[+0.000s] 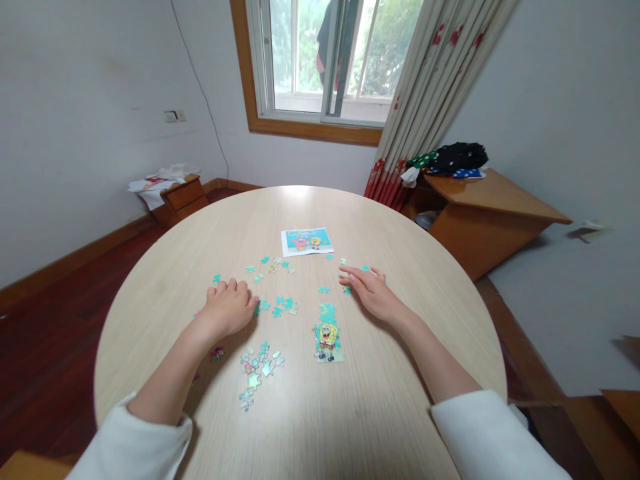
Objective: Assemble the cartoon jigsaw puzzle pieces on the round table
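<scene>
My left hand (229, 308) rests palm down on the left side of the table, its fingers bent but apart, the thumb beside loose teal puzzle pieces (264, 305). My right hand (371, 291) hovers at or just above the table on the right, fingers stretched out, over a few puzzle pieces (347, 290) partly hidden by it. Between the hands and nearer to me lies a joined section of jigsaw puzzle (328, 337) with a yellow SpongeBob figure. Farther off is a printed reference picture (307, 241). Neither hand visibly holds a piece.
More loose puzzle pieces (254, 380) lie in a cluster at the near left, others (275, 265) below the picture. The round wooden table (295, 207) stands before a window (325, 60). A wooden cabinet (470, 220) with cloth on top is at right, a small cabinet (184, 197) at left.
</scene>
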Action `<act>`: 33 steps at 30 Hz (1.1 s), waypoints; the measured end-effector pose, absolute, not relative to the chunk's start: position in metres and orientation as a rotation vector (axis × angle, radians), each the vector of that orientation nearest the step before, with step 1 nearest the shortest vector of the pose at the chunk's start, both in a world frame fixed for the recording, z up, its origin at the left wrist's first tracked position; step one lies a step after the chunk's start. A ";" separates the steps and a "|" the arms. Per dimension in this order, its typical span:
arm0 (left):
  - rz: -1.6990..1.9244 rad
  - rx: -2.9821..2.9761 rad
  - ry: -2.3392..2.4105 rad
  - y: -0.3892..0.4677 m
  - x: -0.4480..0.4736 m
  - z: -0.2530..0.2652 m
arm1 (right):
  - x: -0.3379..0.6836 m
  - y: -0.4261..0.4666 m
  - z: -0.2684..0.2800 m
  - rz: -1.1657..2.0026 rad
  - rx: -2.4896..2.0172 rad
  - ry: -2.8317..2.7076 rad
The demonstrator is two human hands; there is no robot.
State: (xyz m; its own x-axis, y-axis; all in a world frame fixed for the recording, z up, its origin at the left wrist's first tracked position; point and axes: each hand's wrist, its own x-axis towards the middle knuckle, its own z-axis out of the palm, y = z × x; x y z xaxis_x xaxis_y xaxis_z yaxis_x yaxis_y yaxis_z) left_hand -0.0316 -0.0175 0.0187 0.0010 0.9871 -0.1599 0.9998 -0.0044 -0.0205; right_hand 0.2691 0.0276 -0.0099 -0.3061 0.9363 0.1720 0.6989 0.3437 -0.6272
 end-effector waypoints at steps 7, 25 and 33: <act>-0.089 2.085 2.185 0.004 -0.045 0.022 | 0.269 0.027 -0.009 0.623 -1.438 -2.101; 0.175 1.973 1.993 0.032 -0.046 0.015 | 0.270 0.029 -0.010 0.664 -1.428 -2.102; 0.140 2.034 1.964 0.031 -0.044 0.015 | 0.270 0.029 -0.009 0.668 -1.442 -2.108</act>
State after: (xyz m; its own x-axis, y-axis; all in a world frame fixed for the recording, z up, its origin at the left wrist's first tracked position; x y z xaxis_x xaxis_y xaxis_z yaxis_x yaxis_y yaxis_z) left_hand -0.0443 0.0308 0.0145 0.0559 0.9882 -0.1424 0.9579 -0.0129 0.2868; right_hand 0.2700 0.0287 -0.0093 -0.3170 0.9402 0.1250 0.6968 0.3203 -0.6418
